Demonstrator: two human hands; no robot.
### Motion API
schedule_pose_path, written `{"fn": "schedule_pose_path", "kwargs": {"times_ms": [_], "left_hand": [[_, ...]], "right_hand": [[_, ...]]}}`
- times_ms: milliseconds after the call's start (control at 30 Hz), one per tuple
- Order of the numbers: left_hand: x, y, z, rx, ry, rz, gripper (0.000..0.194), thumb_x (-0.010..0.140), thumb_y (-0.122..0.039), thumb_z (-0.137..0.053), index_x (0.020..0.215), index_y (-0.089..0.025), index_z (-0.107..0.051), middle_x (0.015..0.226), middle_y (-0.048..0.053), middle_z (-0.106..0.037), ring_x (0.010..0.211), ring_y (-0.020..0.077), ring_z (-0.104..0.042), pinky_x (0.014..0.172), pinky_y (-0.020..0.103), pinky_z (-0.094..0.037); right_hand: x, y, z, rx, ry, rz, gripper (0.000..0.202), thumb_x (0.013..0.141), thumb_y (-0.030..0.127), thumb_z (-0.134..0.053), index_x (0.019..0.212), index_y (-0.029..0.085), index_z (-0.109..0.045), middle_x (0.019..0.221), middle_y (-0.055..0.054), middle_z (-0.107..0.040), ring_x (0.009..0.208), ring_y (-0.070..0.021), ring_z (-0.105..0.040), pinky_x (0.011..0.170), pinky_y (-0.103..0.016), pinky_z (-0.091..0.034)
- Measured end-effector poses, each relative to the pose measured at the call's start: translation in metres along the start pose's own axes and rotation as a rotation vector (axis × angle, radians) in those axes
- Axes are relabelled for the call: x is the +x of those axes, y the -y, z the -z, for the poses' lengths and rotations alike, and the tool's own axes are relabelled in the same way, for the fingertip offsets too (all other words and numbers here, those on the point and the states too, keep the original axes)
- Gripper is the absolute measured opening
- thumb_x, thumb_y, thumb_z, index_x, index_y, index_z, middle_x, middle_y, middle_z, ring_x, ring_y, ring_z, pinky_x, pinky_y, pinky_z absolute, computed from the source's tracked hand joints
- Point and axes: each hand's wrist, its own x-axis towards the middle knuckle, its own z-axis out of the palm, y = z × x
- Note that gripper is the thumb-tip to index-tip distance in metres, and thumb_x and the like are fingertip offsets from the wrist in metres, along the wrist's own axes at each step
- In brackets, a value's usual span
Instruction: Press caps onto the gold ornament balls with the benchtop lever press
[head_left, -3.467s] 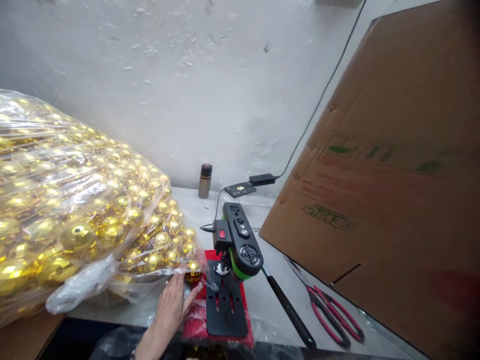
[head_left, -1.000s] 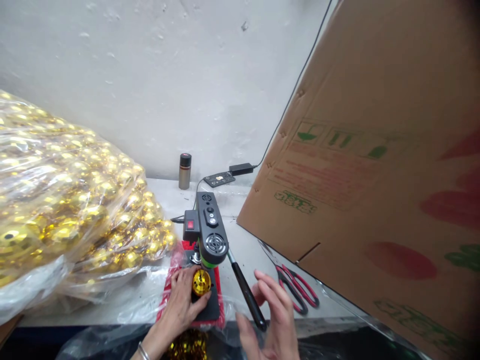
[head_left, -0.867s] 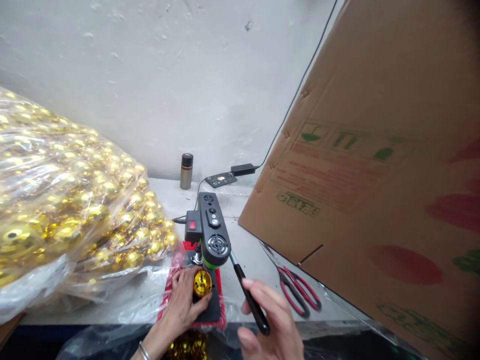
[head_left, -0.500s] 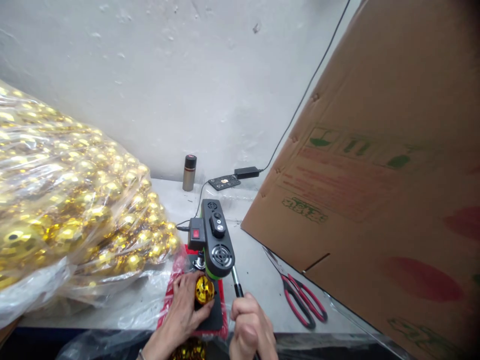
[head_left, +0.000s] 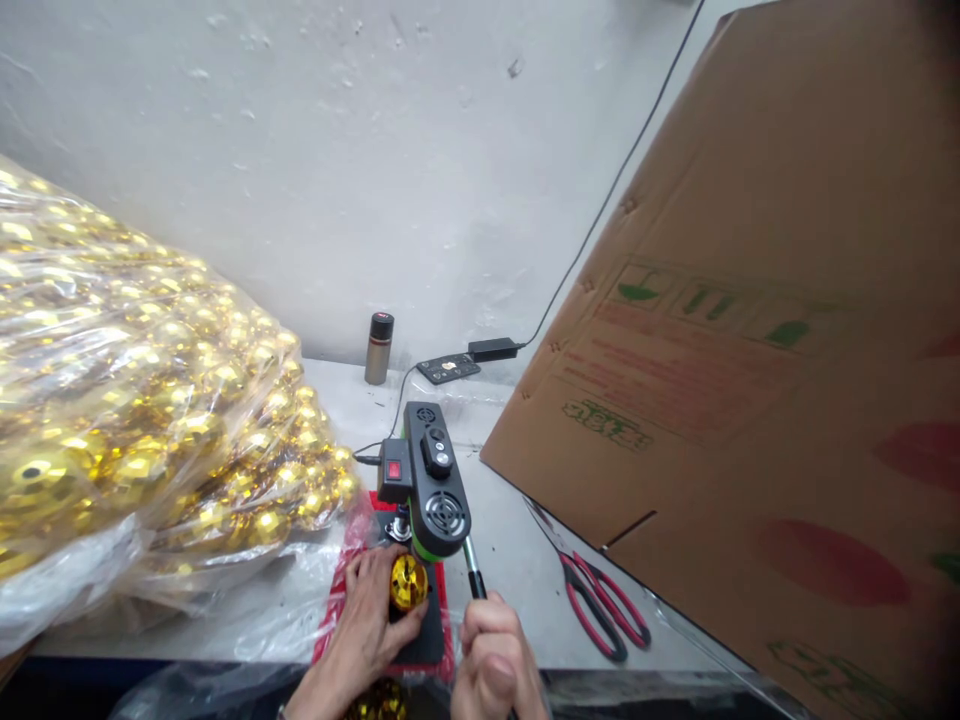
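Near the front edge of the table stands a small black and green bench drill press (head_left: 439, 480) with a red switch on its side box. My left hand (head_left: 367, 610) is closed around a shiny gold faceted ball (head_left: 409, 583), holding it on the black base (head_left: 429, 635) below the machine's head. The ball has a small dark hole on its upper side. To the right, my right hand (head_left: 499, 655) is wrapped in a fist around the black-ended metal lever (head_left: 475, 572) of the press; most of its grip is hidden by the fingers.
A clear plastic bag (head_left: 150, 400) full of gold balls fills the left side. Red-handled scissors (head_left: 607, 605) lie right of the press, beside a large cardboard box (head_left: 712, 350). Behind are a flask (head_left: 379, 348), a dark phone-like slab (head_left: 448, 368) and a power adapter (head_left: 493, 348).
Both hands keep their grips, with almost no movement of the ball or the lever. The whole view has shifted very slightly.
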Motion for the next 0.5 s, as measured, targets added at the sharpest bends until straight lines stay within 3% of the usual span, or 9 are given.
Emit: {"fn": "schedule_pose_path", "kwargs": {"times_ms": [167,500], "left_hand": [[0.0010,0.0004,0.0004,0.003,0.005,-0.008,0.047,0.087,-0.026,-0.068,0.133,-0.021,-0.064,0.123,0.014,-0.076,0.116,0.0363,-0.069,0.103,0.057,-0.054],[0.0016,0.0030,-0.0057,-0.002,-0.020,0.003,0.046,0.084,-0.027,-0.070,0.130,-0.021,-0.066,0.124,0.014,-0.076,0.117,0.0375,-0.069,0.104,0.060,-0.053]], "right_hand": [[-0.0030,-0.0023,-0.0007,-0.016,-0.017,-0.024,0.043,0.111,0.026,-0.040,0.068,0.023,-0.046,0.063,0.006,-0.049,0.054,-0.0091,-0.045,0.076,-0.030,-0.052],[-0.0029,-0.0025,-0.0068,0.038,-0.069,-0.019,0.045,0.112,0.025,-0.038,0.067,0.022,-0.045,0.063,0.006,-0.047,0.054,-0.0082,-0.044,0.072,-0.027,-0.049]]}}
